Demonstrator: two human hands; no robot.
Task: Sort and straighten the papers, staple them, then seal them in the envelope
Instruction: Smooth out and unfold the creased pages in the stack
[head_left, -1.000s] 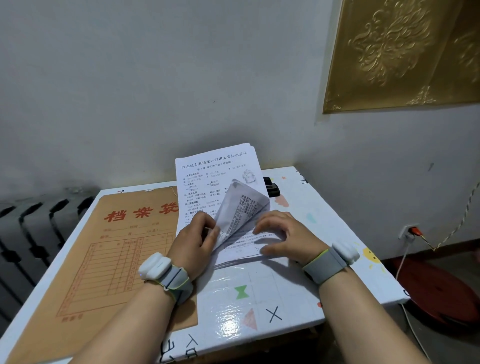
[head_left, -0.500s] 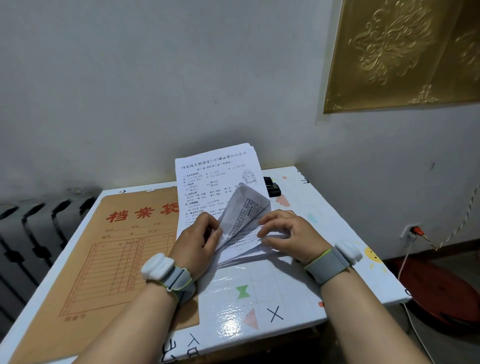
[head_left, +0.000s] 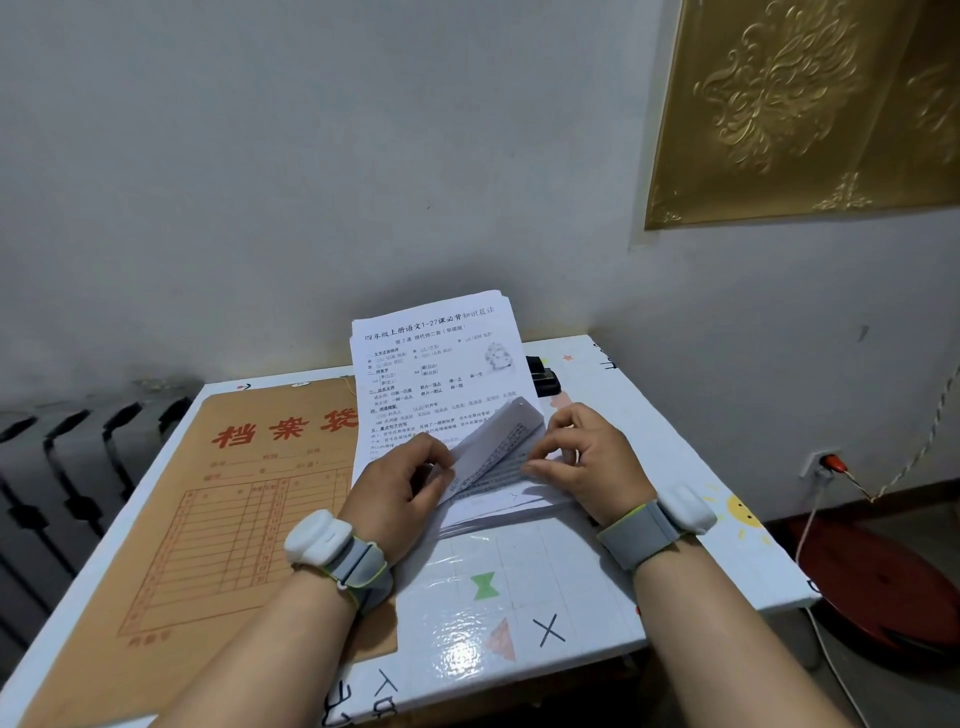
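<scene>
On the head view I've got the papers (head_left: 431, 358) on the worktop (head_left: 519, 587), overlapping the right edge of the brown envelope (head_left: 249, 483), their far end tipped up toward the wall. The left hand (head_left: 400, 488) curls its fingers round the stack's near-left edge. The right hand (head_left: 587, 462) pinches a top sheet (head_left: 493, 447) that curls back between the hands, and a black object (head_left: 543, 376) sits partly hidden behind.

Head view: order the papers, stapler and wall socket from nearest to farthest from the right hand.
1. Papers, touching the right hand.
2. Stapler, behind the papers on the table.
3. Wall socket, off to the right.
</scene>
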